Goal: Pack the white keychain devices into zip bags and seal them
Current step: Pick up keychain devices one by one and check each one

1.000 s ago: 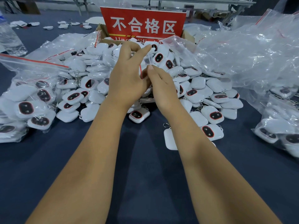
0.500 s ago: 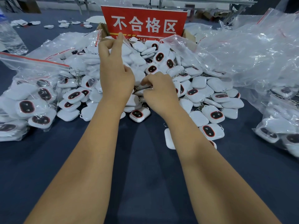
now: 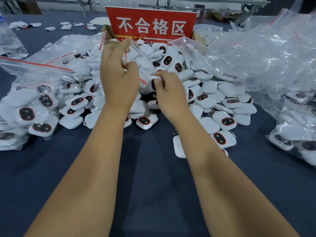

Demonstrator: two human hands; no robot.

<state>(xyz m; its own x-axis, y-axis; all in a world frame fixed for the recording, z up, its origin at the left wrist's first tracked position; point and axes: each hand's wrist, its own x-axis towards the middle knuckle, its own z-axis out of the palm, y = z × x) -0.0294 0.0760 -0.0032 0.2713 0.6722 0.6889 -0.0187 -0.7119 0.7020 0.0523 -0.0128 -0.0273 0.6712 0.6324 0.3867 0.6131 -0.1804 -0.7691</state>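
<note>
Where both hands met half a second ago, your left hand [image 3: 118, 79] now pinches a zip bag [image 3: 135, 53] open; your right hand [image 3: 168, 90] grips one white keychain device [image 3: 153, 82], ready for insertion.

The left hand [image 3: 118, 79], up near the sign half a second ago, has dropped toward 6 o'clock and now pinches an open zip bag [image 3: 136, 53]. The right hand [image 3: 168, 93] has lifted a device [image 3: 153, 83] to the bag's mouth.
</note>
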